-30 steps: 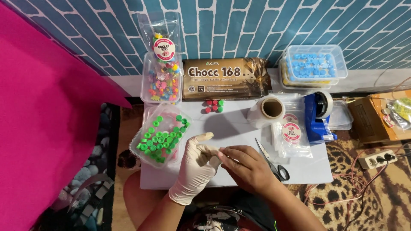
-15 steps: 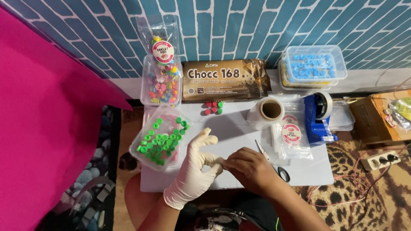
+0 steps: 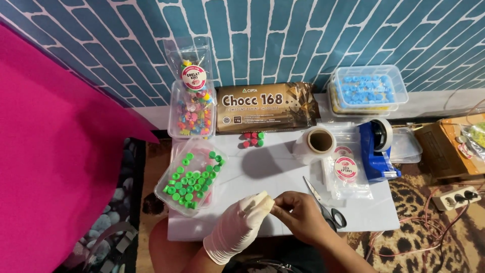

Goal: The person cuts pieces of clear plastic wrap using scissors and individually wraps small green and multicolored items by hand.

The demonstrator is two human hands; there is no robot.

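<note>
Fingertips (image 3: 277, 204) of the bare right hand (image 3: 303, 218) pinch the loose tips of the white glove (image 3: 237, 227) on the left hand (image 3: 241, 225), whose fingers are pressed together and pointing toward the right hand. Head view: both hands meet at the near edge of the white table (image 3: 283, 167), with scissors (image 3: 326, 205) just beside the right hand and a tub of green candies (image 3: 191, 182) near the left. By my judgement the glove is being fitted; seating each fingertip calls for small, firm tugs
</note>
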